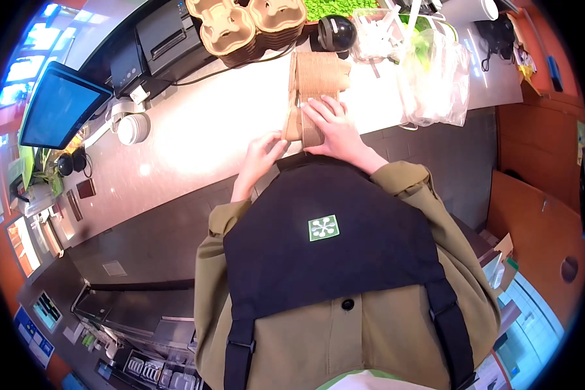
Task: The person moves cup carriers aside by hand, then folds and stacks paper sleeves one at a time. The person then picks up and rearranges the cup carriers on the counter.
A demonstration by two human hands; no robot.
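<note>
At the far left a monitor (65,107) with a blue screen stands tilted in view at the back of the tabletop (195,130), and a dark mouse-shaped object (65,164) sits below it. Next to the right comes a short stack of white round lids or cups (133,129); which of the two, I cannot tell. Behind these stands a black printer (169,32), with a thin dark cable running from it along the tabletop.

The left hand (261,159) reaches over the near edge, its fingers half curled and their tips at the lower left edge of the brown cardboard sleeves (320,73). Whether its grip pinches that edge or only touches it, I cannot tell. The sleeves lie in a ridged stack on the tabletop, straight in front of the dark apron (331,253), with stacked cup carriers (253,26) behind and to the left. The right hand (337,132) rests on the near part of the stack, fingers extended and slightly apart, thumb by the near end; how firm its grip is cannot be seen.

Behind the stack sits a round black object (337,32). Further right stand a clear container (372,39) of white items and a clear plastic bag (442,88).
</note>
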